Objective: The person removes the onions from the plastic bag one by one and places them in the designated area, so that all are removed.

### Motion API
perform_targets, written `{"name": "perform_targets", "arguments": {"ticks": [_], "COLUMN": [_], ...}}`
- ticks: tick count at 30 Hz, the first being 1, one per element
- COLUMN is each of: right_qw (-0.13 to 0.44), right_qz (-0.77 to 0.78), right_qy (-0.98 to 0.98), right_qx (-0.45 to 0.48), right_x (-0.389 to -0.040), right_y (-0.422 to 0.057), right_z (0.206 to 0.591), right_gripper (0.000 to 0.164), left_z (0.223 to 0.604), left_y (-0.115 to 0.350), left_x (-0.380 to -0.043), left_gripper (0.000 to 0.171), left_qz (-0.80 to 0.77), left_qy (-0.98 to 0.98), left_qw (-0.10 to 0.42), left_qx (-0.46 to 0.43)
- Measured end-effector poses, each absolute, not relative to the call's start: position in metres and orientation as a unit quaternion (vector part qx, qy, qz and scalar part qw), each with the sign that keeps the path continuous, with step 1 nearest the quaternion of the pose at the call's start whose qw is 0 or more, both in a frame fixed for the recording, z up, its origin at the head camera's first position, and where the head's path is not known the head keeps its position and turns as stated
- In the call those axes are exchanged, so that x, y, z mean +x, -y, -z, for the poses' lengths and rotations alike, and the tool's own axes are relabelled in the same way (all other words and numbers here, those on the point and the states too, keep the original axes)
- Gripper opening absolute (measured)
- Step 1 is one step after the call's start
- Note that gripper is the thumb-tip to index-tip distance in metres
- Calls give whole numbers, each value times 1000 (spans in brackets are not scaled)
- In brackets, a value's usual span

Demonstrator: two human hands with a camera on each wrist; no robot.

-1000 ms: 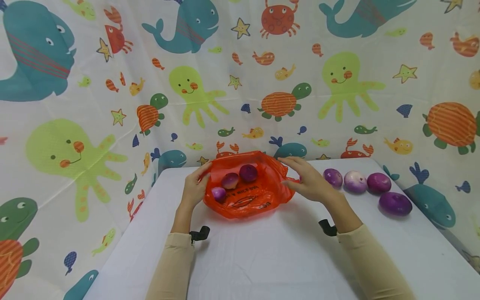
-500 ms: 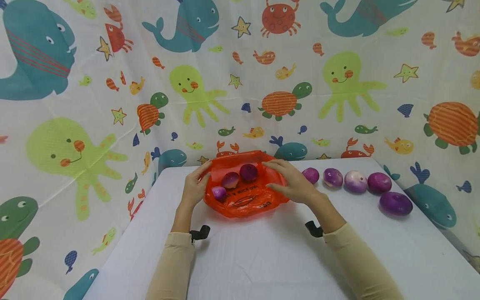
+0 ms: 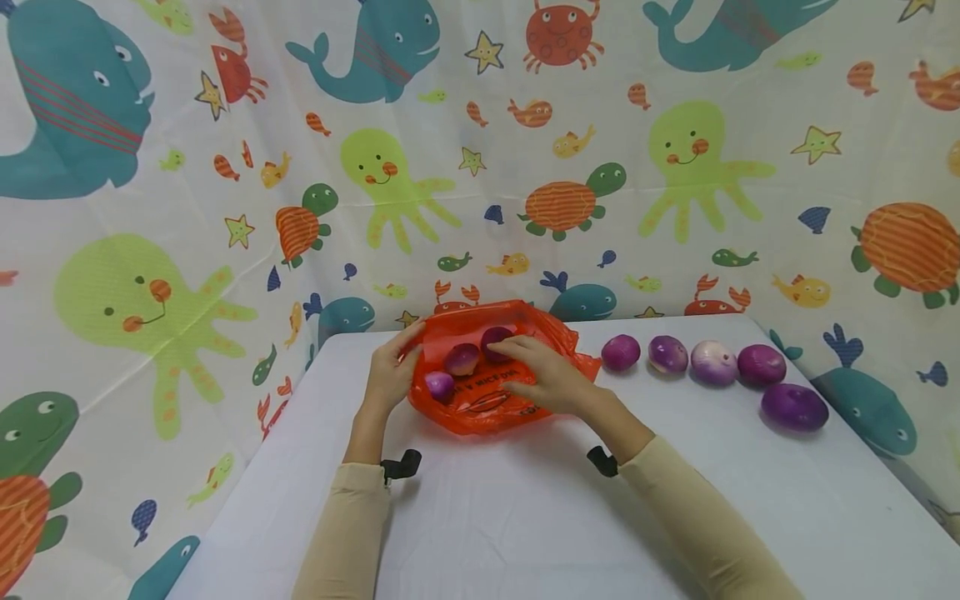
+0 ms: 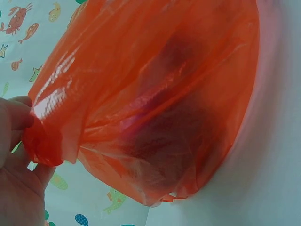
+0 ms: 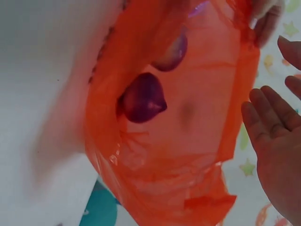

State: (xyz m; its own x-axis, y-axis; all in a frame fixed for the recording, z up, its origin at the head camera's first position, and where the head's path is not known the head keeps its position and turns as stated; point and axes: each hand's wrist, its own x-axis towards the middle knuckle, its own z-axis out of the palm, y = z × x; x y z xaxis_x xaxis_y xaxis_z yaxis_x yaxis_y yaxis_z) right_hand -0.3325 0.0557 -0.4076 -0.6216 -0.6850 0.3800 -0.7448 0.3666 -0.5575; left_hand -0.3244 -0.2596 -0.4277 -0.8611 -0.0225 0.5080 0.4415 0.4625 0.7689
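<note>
A red plastic bag (image 3: 450, 321) stands with its mouth spread toward me. My left hand (image 3: 388, 375) holds the bag's left rim; in the left wrist view the fingers (image 4: 21, 113) pinch the plastic. Inside lie a small purple onion (image 3: 439, 385), a purple onion with a paler side (image 3: 461, 359) and a dark purple onion (image 3: 493, 336), partly covered by my right fingers in the head view. My right hand (image 3: 553, 377) hovers before the mouth with extended fingers and holds nothing. The right wrist view shows a gap between this hand and the dark onion (image 5: 143, 99).
To the right of the bag, several onions sit on the white table (image 3: 487, 533): a round purple onion (image 3: 621, 353), a pale onion (image 3: 713, 363) and a large dark onion (image 3: 794, 407) among them. A sea-animal curtain (image 3: 480, 108) hangs behind and on the left.
My right hand has moved left from the bag's right edge to in front of its mouth, uncovering an onion on the table. My left hand keeps its hold on the rim.
</note>
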Motion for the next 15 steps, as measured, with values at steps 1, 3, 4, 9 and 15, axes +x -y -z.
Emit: {"name": "perform_targets", "arguments": {"ticks": [1, 3, 4, 9, 15], "right_qw": [41, 40, 40, 23, 8], "right_qz": [-353, -343, -336, -321, -323], "right_qy": [827, 829, 831, 835, 831], "right_qx": [435, 440, 441, 446, 453], "right_x": [-334, -336, -338, -343, -347], "right_y": [-53, -48, -45, -34, -20], "right_z": [409, 412, 413, 418, 425], "right_gripper": [65, 66, 66, 66, 66], "left_z": [428, 428, 428, 427, 427], "left_y": [260, 260, 260, 259, 259], "left_x": [-324, -324, -324, -324, -324], "left_gripper": [45, 45, 45, 46, 46], "left_qz": [504, 506, 506, 501, 491], "left_qy": [823, 821, 821, 824, 830], "left_qw": [230, 231, 232, 231, 233], "left_qx": [-128, -129, -130, -127, -124]}}
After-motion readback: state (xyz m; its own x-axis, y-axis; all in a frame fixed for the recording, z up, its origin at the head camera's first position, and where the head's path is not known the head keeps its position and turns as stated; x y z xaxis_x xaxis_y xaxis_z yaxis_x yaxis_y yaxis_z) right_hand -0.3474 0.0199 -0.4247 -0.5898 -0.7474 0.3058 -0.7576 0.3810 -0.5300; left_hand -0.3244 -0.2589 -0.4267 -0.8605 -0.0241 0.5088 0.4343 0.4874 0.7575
